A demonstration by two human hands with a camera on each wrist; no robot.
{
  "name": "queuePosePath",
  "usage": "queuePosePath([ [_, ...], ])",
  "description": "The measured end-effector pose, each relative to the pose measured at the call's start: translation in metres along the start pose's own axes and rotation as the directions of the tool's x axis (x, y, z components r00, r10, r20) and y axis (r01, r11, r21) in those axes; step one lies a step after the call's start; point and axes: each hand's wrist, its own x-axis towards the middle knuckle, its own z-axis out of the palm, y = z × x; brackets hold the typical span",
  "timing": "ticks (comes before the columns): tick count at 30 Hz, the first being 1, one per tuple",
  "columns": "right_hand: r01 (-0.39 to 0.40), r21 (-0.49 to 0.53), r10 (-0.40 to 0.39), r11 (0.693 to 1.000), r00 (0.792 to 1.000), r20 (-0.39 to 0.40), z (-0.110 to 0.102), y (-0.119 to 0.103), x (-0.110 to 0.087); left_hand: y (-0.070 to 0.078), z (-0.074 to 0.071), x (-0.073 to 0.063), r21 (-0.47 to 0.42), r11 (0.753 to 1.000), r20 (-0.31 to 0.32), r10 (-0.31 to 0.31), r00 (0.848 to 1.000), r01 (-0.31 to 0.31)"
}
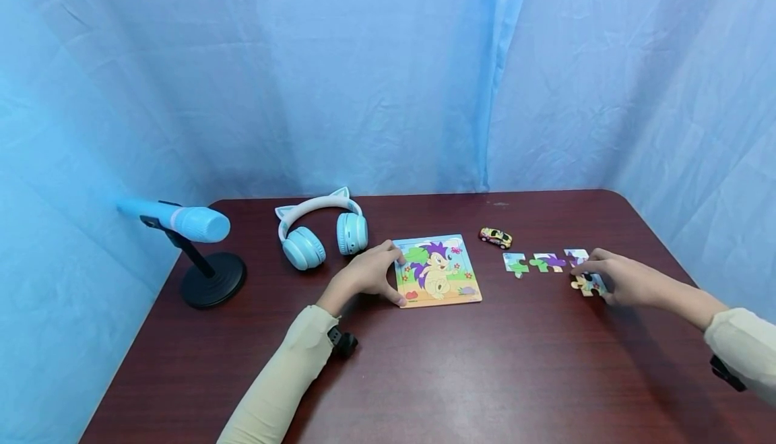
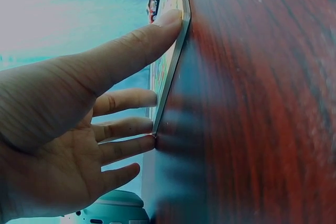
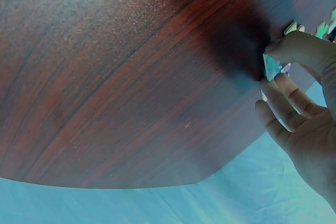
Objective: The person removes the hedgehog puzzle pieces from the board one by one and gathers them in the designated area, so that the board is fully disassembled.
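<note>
A square puzzle board (image 1: 438,270) with a purple-haired hedgehog picture lies flat on the table. My left hand (image 1: 371,272) rests at its left side. In the left wrist view, the thumb (image 2: 169,19) presses on the board's edge and the fingers stretch nearly straight to the rim. Farther right, my right hand (image 1: 627,279) pinches a jigsaw piece (image 1: 588,285) between thumb and fingers; its greenish side (image 3: 271,68) shows in the right wrist view. Loose jigsaw pieces, one green and blue (image 1: 516,263), one purple and green (image 1: 547,262), one partly purple (image 1: 576,256), lie in a row beside it.
A small toy car (image 1: 496,237) stands behind the row of pieces. Pale blue cat-ear headphones (image 1: 306,248) lie left of the board. At the far left, a blue microphone (image 1: 203,224) sits on a black stand (image 1: 213,281). Blue curtains (image 1: 364,80) surround the dark wooden table (image 1: 461,376).
</note>
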Motion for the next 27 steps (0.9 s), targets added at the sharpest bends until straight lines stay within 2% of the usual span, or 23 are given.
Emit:
queuePosePath([
  [6,-0.007,-0.016,0.007,1.0,1.0,0.008,-0.001,-0.001,0.001,-0.001,0.001,0.0,-0.011,1.0,-0.002,0.007,1.0,-0.007],
  [15,0.008,-0.063,-0.011,0.998,0.999,-0.04,-0.007,-0.003,0.003,-0.001,0.0,-0.001,-0.011,1.0,-0.004,0.008,1.0,-0.008],
  [22,0.009,-0.003,-0.009,1.0,0.997,-0.073,-0.013,-0.026,0.022,-0.002,0.001,-0.002,-0.02,1.0,0.0,-0.004,1.0,0.004],
  [27,0.068,0.023,-0.065,0.997,0.991,-0.118,-0.016,-0.049,0.044,-0.003,0.002,-0.002,-0.021,1.0,0.001,-0.005,1.0,0.005],
])
